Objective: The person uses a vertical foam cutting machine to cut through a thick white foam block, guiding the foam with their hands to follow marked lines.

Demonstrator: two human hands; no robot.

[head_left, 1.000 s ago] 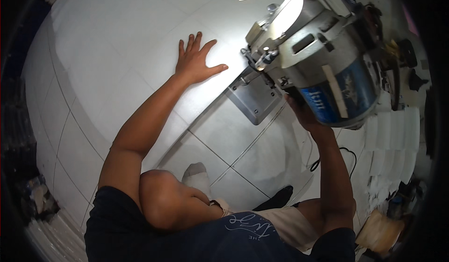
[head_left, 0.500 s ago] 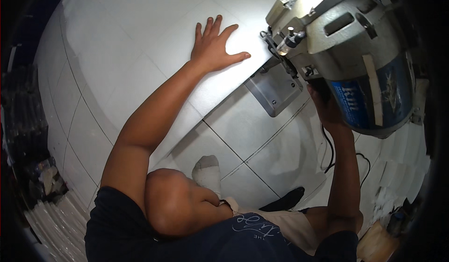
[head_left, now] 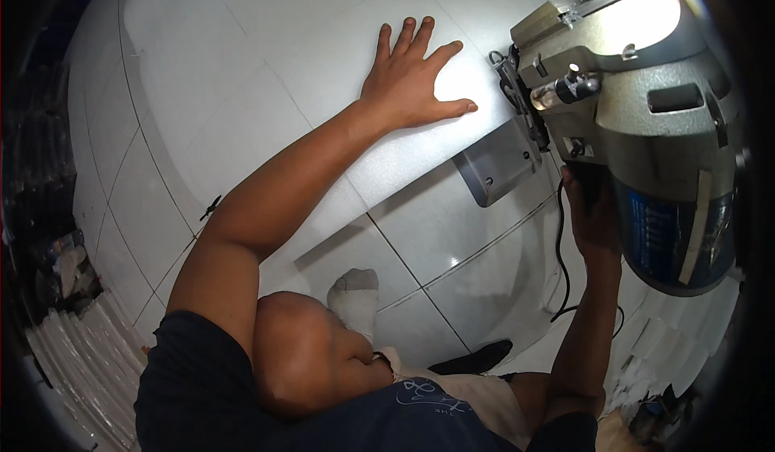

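Observation:
My left hand (head_left: 416, 77) lies with fingers spread on a white translucent sheet (head_left: 395, 165) spread over the tiled floor. Close to its thumb stands a bulky cutting machine (head_left: 638, 105) with a grey metal housing and a blue motor casing. The flat metal base plate (head_left: 494, 165) of the machine sits at the sheet's edge. Beneath the casing, my right hand (head_left: 593, 218) is closed around a dark handle, its fingers partly hidden by the machine. A bright light shines on the sheet beside the housing.
A black cord (head_left: 559, 270) runs over the floor tiles (head_left: 452, 250) near my right forearm. My sock-covered foot (head_left: 355, 299) is close to the sheet's near edge. Stacked clear-wrapped material (head_left: 81, 363) stands at left, with more pale sheets (head_left: 678, 331) at right.
My left hand and the machine now appear farther right in the view, partly because the view itself has shifted. A small dark thing shows beside my left forearm.

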